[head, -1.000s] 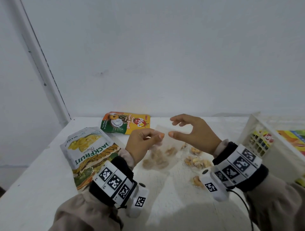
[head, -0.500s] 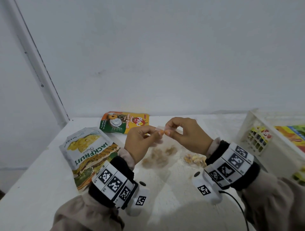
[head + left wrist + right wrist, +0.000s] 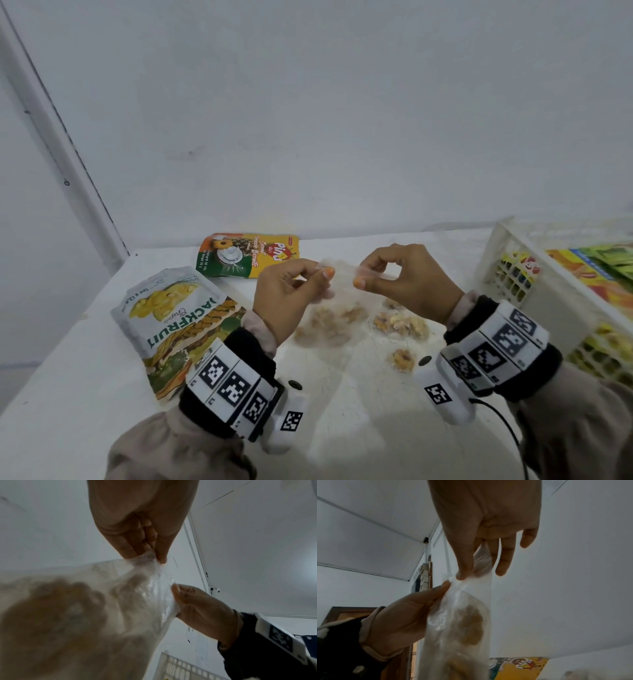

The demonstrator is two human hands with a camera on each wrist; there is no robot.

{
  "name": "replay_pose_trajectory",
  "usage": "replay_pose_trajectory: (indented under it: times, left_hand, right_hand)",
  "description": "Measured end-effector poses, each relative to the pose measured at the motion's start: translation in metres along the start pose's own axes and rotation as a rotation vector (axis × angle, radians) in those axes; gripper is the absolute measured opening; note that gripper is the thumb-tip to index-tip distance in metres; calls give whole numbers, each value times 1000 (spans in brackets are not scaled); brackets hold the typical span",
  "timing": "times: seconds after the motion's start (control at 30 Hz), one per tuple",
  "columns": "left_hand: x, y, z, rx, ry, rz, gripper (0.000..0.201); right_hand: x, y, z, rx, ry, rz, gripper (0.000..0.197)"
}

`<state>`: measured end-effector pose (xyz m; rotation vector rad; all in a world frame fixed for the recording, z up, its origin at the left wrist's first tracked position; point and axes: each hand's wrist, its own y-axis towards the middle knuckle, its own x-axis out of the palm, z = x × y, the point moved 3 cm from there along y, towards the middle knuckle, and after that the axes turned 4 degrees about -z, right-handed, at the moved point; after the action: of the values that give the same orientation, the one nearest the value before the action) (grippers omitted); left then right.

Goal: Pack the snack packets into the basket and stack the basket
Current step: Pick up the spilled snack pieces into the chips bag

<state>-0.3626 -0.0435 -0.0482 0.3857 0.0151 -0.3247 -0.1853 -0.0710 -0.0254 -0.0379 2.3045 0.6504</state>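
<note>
A clear plastic bag (image 3: 330,317) of brown snack pieces hangs over the white table (image 3: 342,411), held by its top edge. My left hand (image 3: 323,272) pinches that edge on the left and my right hand (image 3: 361,278) pinches it on the right, a short gap between the two pinches. The left wrist view shows the left hand (image 3: 155,556) and right hand (image 3: 178,592) on the crinkled bag (image 3: 106,601). In the right wrist view the thumb and forefinger of my right hand (image 3: 465,574) nip the bag (image 3: 462,615). The white basket (image 3: 503,246) stands at the right.
A Jackfruit chips packet (image 3: 174,322) lies at the left and a yellow Pinu packet (image 3: 250,255) by the back wall. More snack pieces (image 3: 400,323) lie on the table under my right hand. Colourful packets (image 3: 596,270) fill the basket. The table's left edge is near.
My right hand, open beside the bag a second ago, came in and pinched its top edge next to the left hand. The two pinches have since drawn slightly apart.
</note>
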Motion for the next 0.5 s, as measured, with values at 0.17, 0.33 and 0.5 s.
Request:
replay_pose_trajectory:
  times: [0.17,0.33,0.5]
  left_hand:
    - [8,-4,1,16,-16,-29,15]
    - [24,-10,1,10,-72,-77,16]
    - [47,-15,7,-41,-181,-132,12]
  right_hand:
    - [-12,-22,4,21,-21,19,17]
    - [-21,-44,1,93,67,86,21]
    - [-37,-73,3,136,53,153,19]
